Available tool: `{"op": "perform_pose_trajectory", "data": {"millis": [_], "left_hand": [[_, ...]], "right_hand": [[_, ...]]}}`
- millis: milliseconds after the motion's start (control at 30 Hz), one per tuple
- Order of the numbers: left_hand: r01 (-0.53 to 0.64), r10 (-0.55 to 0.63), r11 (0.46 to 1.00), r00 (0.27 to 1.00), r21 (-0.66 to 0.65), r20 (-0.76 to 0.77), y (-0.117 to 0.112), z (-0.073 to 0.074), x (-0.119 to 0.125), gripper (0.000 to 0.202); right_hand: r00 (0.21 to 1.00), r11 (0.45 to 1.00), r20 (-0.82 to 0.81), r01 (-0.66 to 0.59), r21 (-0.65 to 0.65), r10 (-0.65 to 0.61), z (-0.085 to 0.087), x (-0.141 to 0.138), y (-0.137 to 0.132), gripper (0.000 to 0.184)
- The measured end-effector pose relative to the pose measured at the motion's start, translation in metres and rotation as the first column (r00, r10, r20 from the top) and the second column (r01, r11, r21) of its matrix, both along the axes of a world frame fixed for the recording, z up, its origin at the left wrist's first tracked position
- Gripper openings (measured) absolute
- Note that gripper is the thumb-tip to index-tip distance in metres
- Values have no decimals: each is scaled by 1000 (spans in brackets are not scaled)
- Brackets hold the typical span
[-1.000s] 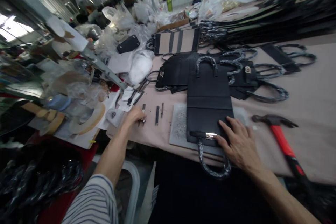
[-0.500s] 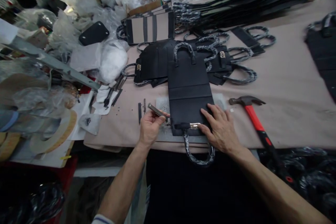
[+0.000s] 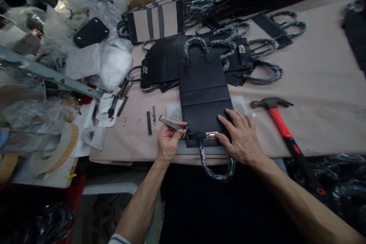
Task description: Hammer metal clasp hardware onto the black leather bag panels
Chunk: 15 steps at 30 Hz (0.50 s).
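Observation:
A flat black handbag panel (image 3: 204, 95) lies in front of me, with plastic-wrapped handles at both ends. Near its close edge is a strap with a gold metal clasp (image 3: 211, 135). My left hand (image 3: 168, 141) pinches a metal punch-like rod (image 3: 171, 122), whose lower end meets the strap's left end. My right hand (image 3: 241, 135) lies spread over the panel's right edge, thumb by the clasp. Under the panel shows a pale slab (image 3: 174, 111). To the right rests a claw hammer (image 3: 281, 126) with a red and black handle.
More black bag pieces (image 3: 160, 63) with wrapped handles lie behind the panel. Two thin metal tools (image 3: 149, 123) rest left of my left hand. A grey metal bar (image 3: 48, 71), plastic bags (image 3: 116, 63) and a tape roll (image 3: 67, 150) crowd the left side.
My left hand has moved slightly right, bringing the rod's lower end to the strap. My right hand stays on the panel. The whole view has shifted a little.

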<state>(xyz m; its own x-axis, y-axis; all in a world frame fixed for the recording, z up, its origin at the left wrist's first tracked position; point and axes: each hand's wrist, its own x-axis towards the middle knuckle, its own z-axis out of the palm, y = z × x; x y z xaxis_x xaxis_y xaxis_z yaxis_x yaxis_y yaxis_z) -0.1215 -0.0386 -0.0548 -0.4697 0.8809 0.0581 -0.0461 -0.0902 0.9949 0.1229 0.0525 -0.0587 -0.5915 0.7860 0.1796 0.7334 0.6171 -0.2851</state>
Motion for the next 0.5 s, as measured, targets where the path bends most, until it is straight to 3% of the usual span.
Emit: {"op": "perform_pose_trajectory", "data": {"millis": [200, 500], "left_hand": [[43, -47, 998, 996, -53, -75, -1, -2, -1, 37], [75, -71, 997, 989, 26, -132, -8, -1, 1, 18]], "right_hand": [[1000, 1000, 0, -3, 6, 3, 0, 1, 0, 57], [1000, 1000, -20, -11, -4, 11, -1, 1, 2, 59]]}}
